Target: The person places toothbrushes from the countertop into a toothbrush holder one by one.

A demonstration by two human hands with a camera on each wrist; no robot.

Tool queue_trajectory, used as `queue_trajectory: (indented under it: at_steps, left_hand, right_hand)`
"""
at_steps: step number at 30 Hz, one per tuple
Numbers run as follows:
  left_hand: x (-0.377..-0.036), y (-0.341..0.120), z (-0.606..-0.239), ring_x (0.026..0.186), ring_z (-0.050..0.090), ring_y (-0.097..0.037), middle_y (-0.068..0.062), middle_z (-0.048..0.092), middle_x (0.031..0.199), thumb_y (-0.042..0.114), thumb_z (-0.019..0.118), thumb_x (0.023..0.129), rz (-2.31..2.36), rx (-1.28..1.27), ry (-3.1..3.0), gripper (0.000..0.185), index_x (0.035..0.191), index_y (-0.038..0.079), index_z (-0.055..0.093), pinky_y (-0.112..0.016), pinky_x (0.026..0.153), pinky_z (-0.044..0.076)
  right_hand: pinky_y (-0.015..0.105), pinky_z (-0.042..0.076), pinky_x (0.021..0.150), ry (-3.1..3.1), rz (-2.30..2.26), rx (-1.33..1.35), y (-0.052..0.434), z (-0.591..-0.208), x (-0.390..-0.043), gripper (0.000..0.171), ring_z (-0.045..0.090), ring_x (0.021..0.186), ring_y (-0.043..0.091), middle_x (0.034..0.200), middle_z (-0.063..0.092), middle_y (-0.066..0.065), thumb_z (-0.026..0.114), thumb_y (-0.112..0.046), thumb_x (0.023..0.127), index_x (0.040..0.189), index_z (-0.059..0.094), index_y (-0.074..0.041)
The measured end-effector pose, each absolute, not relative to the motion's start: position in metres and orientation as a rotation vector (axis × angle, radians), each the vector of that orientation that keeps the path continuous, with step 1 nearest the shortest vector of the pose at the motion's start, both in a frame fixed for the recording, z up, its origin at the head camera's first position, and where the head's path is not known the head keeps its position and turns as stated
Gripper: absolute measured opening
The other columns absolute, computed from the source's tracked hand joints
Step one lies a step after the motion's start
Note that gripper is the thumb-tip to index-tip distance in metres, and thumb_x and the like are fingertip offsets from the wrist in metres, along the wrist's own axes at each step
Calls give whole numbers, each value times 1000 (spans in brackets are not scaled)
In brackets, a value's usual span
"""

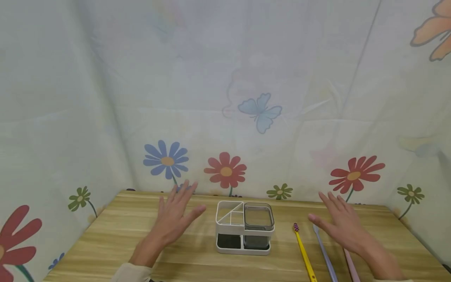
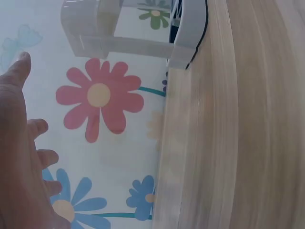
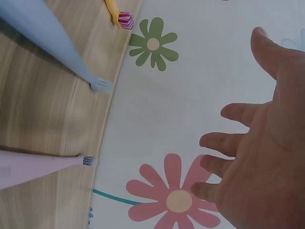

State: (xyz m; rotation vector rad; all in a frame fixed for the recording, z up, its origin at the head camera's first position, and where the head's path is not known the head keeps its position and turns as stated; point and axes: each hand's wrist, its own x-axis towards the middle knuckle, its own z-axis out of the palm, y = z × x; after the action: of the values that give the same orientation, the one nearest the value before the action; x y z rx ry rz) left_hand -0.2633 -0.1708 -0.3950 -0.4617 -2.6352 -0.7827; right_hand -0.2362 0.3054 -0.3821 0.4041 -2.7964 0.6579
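Note:
A white toothbrush holder (image 1: 230, 228) with a divided top and a clear grey cup (image 1: 258, 217) in its right side stands mid-table. To its left my left hand (image 1: 175, 219) is spread over the table with straight fingers and holds nothing. My right hand (image 1: 343, 229), fingers extended and also bare, hovers above the toothbrushes on the right. A yellow toothbrush (image 1: 303, 252) with purple-striped bristles lies nearest the holder. Beside it are a blue toothbrush (image 1: 325, 254) and a pink toothbrush (image 1: 350, 265), the latter partly hidden by the right hand in the head view.
The wood-grain table (image 1: 190, 262) ends at a back edge against a hanging white curtain (image 1: 197, 117) printed with flowers and a butterfly. The curtain also encloses the left and right sides.

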Motion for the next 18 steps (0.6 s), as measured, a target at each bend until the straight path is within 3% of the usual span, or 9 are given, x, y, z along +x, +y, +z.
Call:
queue_trajectory:
  at_steps: [11,18]
  left_hand:
    - [-262,-161,-398,159,15,-44,-7,23,174,56,61,101,-1041,-581,-2547,80,168,21,35,-81,120,6]
    - [-262,-153,-397,158,22,-44,-2,27,173,52,67,100,-1199,-643,-2504,76,166,30,38,-80,119,16]
  right_hand:
    - [87,29,106,-2860,611,415,319,-379,-236,94,32,138,68,154,36,46,80,-46,94,155,39,11]
    - [79,41,104,-2900,652,414,326,-374,-236,90,44,134,64,149,48,40,83,-41,93,151,44,14]
